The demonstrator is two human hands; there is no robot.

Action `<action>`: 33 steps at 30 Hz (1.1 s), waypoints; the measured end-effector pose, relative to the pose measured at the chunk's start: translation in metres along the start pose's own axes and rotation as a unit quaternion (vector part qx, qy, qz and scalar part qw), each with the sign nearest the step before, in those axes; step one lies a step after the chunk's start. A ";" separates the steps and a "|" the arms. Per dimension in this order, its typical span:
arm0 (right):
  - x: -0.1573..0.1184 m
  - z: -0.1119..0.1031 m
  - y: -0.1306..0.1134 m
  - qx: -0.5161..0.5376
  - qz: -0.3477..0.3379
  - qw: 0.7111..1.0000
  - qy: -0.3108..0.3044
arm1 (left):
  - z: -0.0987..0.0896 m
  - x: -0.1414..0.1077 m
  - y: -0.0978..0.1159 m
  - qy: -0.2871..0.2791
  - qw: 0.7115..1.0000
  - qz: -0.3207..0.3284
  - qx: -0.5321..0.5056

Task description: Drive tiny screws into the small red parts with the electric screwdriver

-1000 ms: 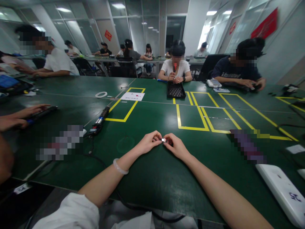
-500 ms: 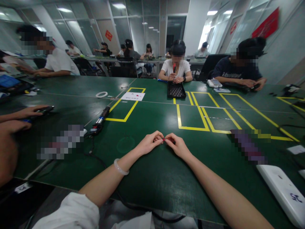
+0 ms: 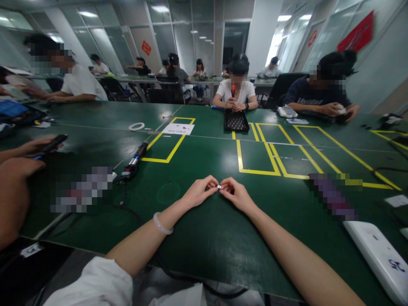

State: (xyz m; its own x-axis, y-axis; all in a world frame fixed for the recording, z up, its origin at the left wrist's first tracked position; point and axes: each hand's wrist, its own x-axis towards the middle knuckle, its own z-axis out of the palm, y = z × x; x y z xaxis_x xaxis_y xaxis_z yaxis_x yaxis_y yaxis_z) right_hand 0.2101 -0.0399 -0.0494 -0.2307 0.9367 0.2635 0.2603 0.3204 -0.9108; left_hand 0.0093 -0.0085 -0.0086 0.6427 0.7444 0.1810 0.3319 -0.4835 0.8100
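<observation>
The number "25", handwritten in dark ink, stands on the white device [image 3: 371,250] at the right of the bench [image 3: 210,157]. The white sheet [image 3: 174,128] bears a line of print too small to read. Lettering on a co-worker's dark shirt [image 3: 301,91] is blurred, and the mark on the white tag [image 3: 31,250] at lower left is illegible.

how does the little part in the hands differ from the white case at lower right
Size: the little part is far smaller than the white case. Pose: the left hand and right hand pinch the little part; the white case lies on the green table. Marking: the white case bears a dark mark; none is legible on the little part. Both show pale areas.
</observation>
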 end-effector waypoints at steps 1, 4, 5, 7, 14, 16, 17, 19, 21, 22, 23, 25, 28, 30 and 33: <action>0.000 0.000 -0.001 -0.003 0.002 1.000 0.001 | 0.000 0.000 0.000 -0.002 1.000 0.000 0.001; 0.000 0.000 -0.003 -0.012 0.006 1.000 0.005 | -0.001 0.000 0.002 -0.017 1.000 0.000 0.008; -0.001 0.000 -0.003 -0.014 0.007 1.000 0.007 | -0.004 0.000 0.003 -0.020 1.000 -0.001 0.013; -0.001 0.000 -0.003 -0.015 0.010 1.000 0.011 | -0.013 0.001 0.002 -0.009 0.999 -0.006 0.037; -0.001 0.000 -0.004 -0.006 0.018 1.000 0.008 | -0.099 -0.007 -0.046 0.221 0.927 -0.115 0.282; -0.001 0.000 -0.005 -0.007 0.021 1.000 0.006 | -0.128 -0.019 -0.066 0.281 0.857 -0.206 0.379; -0.001 0.000 -0.005 -0.006 0.021 1.000 0.005 | -0.140 -0.026 -0.075 0.298 0.824 -0.249 0.413; -0.001 0.000 -0.005 -0.006 0.021 1.000 0.003 | -0.160 -0.041 -0.091 0.330 0.769 -0.322 0.444; -0.002 0.000 -0.005 -0.005 0.020 1.000 0.001 | -0.172 -0.054 -0.102 0.342 0.734 -0.380 0.447; -0.002 0.000 -0.004 -0.005 0.020 1.000 0.000 | -0.176 -0.059 -0.106 0.342 0.724 -0.405 0.441; -0.002 0.000 -0.003 -0.005 0.021 1.000 0.000 | -0.179 -0.062 -0.109 0.340 0.717 -0.428 0.433; -0.002 0.000 -0.002 -0.007 0.020 1.000 -0.001 | -0.183 -0.066 -0.113 0.332 0.709 -0.463 0.416; -0.002 0.000 -0.002 -0.011 0.018 1.000 -0.002 | -0.189 -0.069 -0.116 0.318 0.703 -0.489 0.407; -0.002 -0.001 -0.003 -0.013 0.018 1.000 -0.001 | -0.192 -0.069 -0.117 0.304 0.704 -0.498 0.406; -0.001 -0.001 -0.003 -0.014 0.019 1.000 -0.005 | -0.193 -0.069 -0.116 0.282 0.715 -0.490 0.412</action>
State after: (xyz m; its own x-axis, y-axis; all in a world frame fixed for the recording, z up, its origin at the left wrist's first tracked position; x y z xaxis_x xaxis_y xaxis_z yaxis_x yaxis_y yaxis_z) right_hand 0.2103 -0.0419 -0.0472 -0.2294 0.9466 0.2266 0.2944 0.2894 -0.9108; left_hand -0.2068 0.0847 -0.0073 -0.4810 0.8660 0.1364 0.8747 0.4637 0.1410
